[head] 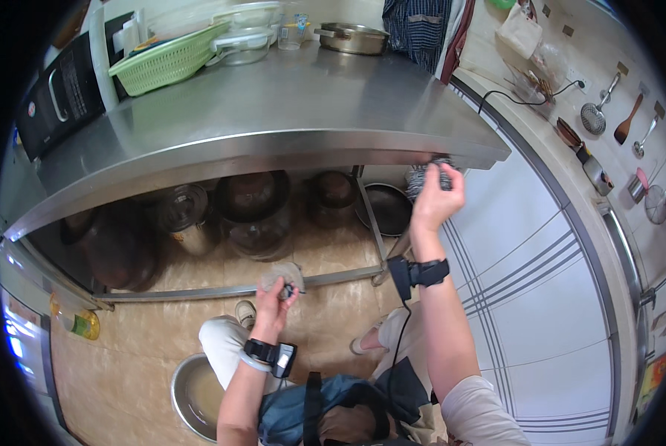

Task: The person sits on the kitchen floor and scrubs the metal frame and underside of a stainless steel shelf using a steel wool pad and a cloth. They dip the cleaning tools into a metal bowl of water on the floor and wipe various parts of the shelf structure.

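My right hand (440, 192) is raised to the front edge of a stainless steel table (288, 100), near its right corner. Its fingers are closed on a dark grey scouring pad (442, 163) that looks like steel wool, touching or very close to the underside of the edge. Lower and to the left, my left hand (274, 304) grips a greyish-beige bunched cloth or pad (284, 273). It is in front of the table's lower steel rail (210, 292); contact with the rail cannot be told. A small dark part shows between those fingers, too small to name.
Under the table stand a dark jar (121, 245), a glass jar (255, 234) and a pan (389, 209). A metal basin of cloudy water (179, 384) sits by my left leg. On top are a green basket (168, 67) and a steel pot (352, 40). White cabinet doors (533, 290) flank the right.
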`<state>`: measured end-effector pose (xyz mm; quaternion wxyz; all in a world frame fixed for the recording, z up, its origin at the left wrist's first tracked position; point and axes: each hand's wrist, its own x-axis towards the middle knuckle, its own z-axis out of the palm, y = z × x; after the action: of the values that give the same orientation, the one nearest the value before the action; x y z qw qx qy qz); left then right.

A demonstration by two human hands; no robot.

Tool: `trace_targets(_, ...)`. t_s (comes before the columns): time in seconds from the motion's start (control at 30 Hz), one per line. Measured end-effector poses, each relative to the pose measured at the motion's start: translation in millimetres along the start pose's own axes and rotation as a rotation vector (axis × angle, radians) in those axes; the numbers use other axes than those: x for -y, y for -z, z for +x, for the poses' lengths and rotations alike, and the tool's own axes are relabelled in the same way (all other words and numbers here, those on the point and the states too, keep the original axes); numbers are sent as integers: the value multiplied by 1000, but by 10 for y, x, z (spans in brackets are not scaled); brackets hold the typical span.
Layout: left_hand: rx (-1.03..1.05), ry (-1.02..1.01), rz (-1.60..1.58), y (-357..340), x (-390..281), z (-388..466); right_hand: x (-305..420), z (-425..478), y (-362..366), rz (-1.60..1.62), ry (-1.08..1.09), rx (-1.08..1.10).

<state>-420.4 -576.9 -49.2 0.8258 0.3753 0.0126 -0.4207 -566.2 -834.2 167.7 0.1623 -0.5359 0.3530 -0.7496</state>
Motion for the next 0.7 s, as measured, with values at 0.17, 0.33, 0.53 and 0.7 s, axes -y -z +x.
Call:
trace_targets(0.17,-100,-18,-32,318,-17,40,413,-613,-215,46,131,154)
trace_targets(0.33,-93,25,-10,379,46,99,423,-513,-176,64,81,164)
trace_targets(0.53,-61,100,-11,293,91,73,448,-74,-106,-5,185,64)
trace_targets(0.7,-53,151,21,315,103,20,964,-545,-363,51,422,242)
